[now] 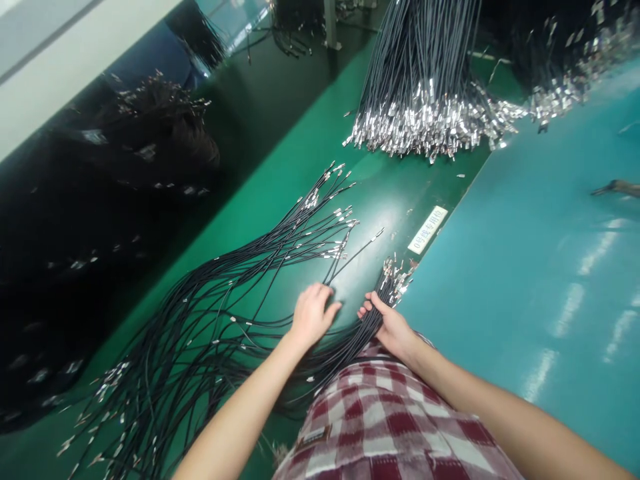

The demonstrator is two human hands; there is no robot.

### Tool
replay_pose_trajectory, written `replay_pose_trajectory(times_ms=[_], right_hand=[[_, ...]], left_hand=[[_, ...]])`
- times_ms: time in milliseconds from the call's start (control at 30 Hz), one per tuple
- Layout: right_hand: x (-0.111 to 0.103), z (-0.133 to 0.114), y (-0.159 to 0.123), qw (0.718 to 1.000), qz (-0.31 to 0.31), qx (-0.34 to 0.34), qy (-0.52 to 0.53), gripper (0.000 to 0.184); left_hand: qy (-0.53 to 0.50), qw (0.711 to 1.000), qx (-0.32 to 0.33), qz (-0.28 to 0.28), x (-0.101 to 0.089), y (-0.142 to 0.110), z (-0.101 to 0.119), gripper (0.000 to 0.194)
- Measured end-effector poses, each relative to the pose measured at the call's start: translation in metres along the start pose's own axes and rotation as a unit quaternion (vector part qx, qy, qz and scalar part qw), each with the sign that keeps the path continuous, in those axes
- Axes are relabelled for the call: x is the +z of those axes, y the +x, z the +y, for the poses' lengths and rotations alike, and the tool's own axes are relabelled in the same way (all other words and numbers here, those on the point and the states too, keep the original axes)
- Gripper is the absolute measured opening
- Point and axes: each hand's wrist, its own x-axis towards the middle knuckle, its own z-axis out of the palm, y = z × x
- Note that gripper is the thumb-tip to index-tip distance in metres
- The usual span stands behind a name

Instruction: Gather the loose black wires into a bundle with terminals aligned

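My right hand (393, 327) is closed around a thick bundle of thin black cables (367, 333), whose metal terminal ends (395, 280) stick out past the fingers. Just to its left, my left hand (314, 313) curls its fingers over a few black cables (345, 263), with the thumb held apart; their tips point up and right. What lies under that palm is hidden. A loose spread of black cables (200, 287) with small metal terminals runs over the green surface (280, 207) to the left.
A large hanging bunch of black cables (425, 87) with shiny terminals stands at the back. A label (427, 230) is stuck near the edge of the blue surface (500, 280). Dark cable heaps (160, 127) lie at left. A tool-like object (617, 189) is at right.
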Motion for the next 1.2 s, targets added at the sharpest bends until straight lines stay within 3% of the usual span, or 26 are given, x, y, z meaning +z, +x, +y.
replay_pose_trajectory(times_ms=[67,167,300,400,467,533,667,833,1067,1200], right_hand=[[0.0,0.0,0.0,1.0,-0.01,-0.001,-0.005,0.034],[0.0,-0.001,0.0,1.0,-0.005,-0.003,-0.017,0.033],[0.003,-0.001,0.0,0.999,0.029,-0.004,-0.023,0.022],[0.006,0.0,-0.001,0.999,0.042,-0.01,-0.026,0.016],[0.008,0.0,-0.002,0.997,0.065,-0.008,-0.036,0.016],[0.008,0.0,-0.003,0.995,0.082,-0.004,-0.049,0.018],[0.008,0.0,-0.002,0.998,0.052,-0.014,-0.04,0.027],[0.005,0.0,0.0,1.0,0.02,-0.004,-0.019,0.033],[0.004,-0.001,0.001,0.999,0.033,0.009,-0.021,0.023],[0.008,0.0,-0.002,0.998,0.033,0.002,-0.045,0.02]], left_hand=[[0.068,0.996,-0.038,0.037,0.002,0.018,-0.014,0.01],[0.092,0.994,-0.049,0.014,0.004,0.027,-0.024,0.009],[0.054,0.998,0.01,0.031,0.004,-0.002,-0.011,0.015],[0.019,0.996,0.088,-0.026,0.007,-0.034,0.005,0.014],[-0.014,0.991,0.107,-0.074,0.011,-0.044,0.01,0.012],[-0.033,0.994,0.076,-0.075,0.015,-0.04,0.007,0.015],[0.043,0.998,-0.036,0.0,0.023,-0.004,-0.009,0.009],[0.096,0.991,-0.097,-0.004,0.029,0.019,-0.016,0.012],[0.077,0.99,-0.115,0.018,0.024,0.017,-0.006,0.014],[-0.025,0.999,-0.026,0.021,0.021,-0.006,0.018,0.013]])
